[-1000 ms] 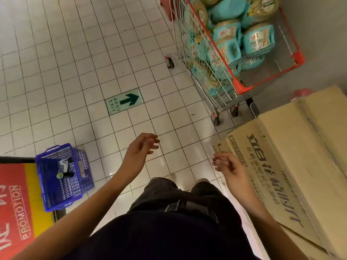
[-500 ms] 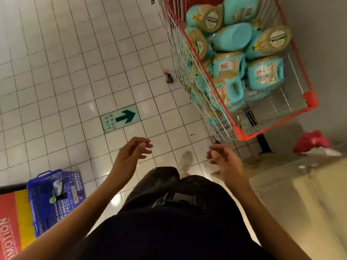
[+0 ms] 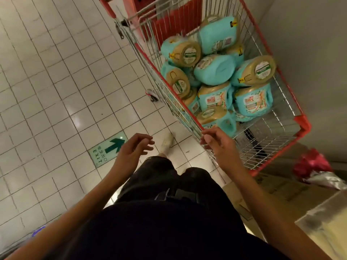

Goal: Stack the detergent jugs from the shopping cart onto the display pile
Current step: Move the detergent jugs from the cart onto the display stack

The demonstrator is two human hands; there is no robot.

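Jugs: turquoise plastic detergent jugs with tan caps [image 3: 216, 68], heaped at all angles in the red-trimmed wire shopping cart [image 3: 302, 126]. None is out yet.

Nearest jug: the low turquoise jug at the near end of the heap [image 3: 214, 117]. It lies on its side with the handle loop toward you.

Bearing: that jug sits just beyond and slightly above your right hand [image 3: 216, 145] in the head view, on the far side of the cart's wire wall. You will have to go up over the rim, then down.

Long axis: it runs roughly across the cart, as far as I can judge; the other jugs hide part of it.

Right hand: fingers loosely curled and holding nothing, just at the cart's near rim. I cannot tell whether it touches.

Left hand: your left hand [image 3: 135, 149] is empty, with its fingers loosely curled and the thumb close to the fingertips. It is over the white tiled floor [image 3: 56, 91], well apart from the cart.

Nearer hand: the right, clearly.

Floor: a green exit arrow sign [image 3: 107, 149] lies beside the left hand.

Display pile: not in view.

Risk: lifting a low jug may shift those leaning on it.
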